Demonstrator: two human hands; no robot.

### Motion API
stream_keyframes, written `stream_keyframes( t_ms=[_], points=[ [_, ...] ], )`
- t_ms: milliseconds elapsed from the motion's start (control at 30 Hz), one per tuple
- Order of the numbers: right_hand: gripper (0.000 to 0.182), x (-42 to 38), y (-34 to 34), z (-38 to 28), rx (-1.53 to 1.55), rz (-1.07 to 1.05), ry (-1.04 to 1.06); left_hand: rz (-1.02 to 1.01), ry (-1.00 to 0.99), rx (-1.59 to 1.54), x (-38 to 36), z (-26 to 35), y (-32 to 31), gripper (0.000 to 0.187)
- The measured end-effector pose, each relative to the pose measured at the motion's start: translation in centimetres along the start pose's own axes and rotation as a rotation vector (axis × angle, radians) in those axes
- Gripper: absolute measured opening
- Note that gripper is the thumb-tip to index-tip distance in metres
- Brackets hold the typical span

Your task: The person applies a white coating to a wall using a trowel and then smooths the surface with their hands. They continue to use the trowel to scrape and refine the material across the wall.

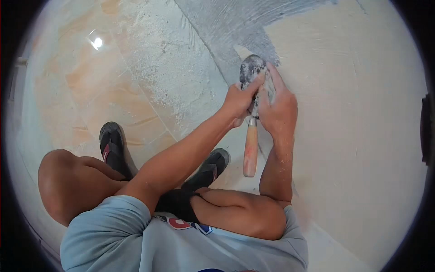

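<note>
A trowel (250, 152) with a wooden handle is held in front of me, its handle pointing back toward my body. Its dark rounded blade (250, 68) is smeared with white plaster. My left hand (240, 100) is closed on the left side of the blade, thumb lying over its face. From the right, my right hand (278, 106) grips the blade's other edge, with its index finger stretched along it. Neither hand is on the handle. White residue coats the fingers. Whether something small is also between the fingers, I cannot make out.
Cream plaster covers the broad surface (353, 127) on the right, beside a grey streaked patch (231, 22). White crumbs (158, 59) are scattered over orange-patterned floor tiles (99, 86). My sandalled feet (112, 143) and bent knees are below my arms.
</note>
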State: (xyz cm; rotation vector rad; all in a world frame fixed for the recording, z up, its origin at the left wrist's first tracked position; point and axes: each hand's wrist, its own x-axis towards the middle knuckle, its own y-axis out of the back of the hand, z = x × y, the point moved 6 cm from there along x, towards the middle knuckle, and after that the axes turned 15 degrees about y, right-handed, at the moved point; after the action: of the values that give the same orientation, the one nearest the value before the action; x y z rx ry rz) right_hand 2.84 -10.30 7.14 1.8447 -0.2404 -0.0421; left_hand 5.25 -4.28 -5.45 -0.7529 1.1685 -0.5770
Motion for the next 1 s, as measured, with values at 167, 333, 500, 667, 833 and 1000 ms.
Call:
stream_keyframes(
  t_ms=[167, 333, 500, 667, 833, 1000],
  points=[
    [0.058, 1.2, -1.0, -0.7, -0.047, -0.12, -0.066, -0.027, 0.048, 0.033, 1.7, 0.7, 1.6, 0.047],
    [0.057, 1.0, -1.2, -0.3, -0.032, -0.028, -0.016, -0.003, 0.092, 0.096, 1.8, 0.9, 1.8, 0.058],
    [0.057, 1.4, -1.8, -0.6, -0.074, -0.087, -0.03, 0.051, 0.08, 0.144, 2.5, 1.2, 3.0, 0.062],
    [0.054, 1.8, -1.7, -1.0, -0.077, -0.035, -0.029, 0.046, 0.078, 0.042, 1.2, 1.5, 1.9, 0.058],
    [0.056, 2.3, -2.6, -1.0, -0.07, -0.108, -0.054, 0.046, 0.115, 0.116, 3.0, 1.8, 3.8, 0.061],
    [0.059, 2.9, -2.4, -1.7, -0.176, -0.17, -0.064, -0.016, 0.137, 0.015, 1.7, 1.8, 2.4, 0.071]
  ],
)
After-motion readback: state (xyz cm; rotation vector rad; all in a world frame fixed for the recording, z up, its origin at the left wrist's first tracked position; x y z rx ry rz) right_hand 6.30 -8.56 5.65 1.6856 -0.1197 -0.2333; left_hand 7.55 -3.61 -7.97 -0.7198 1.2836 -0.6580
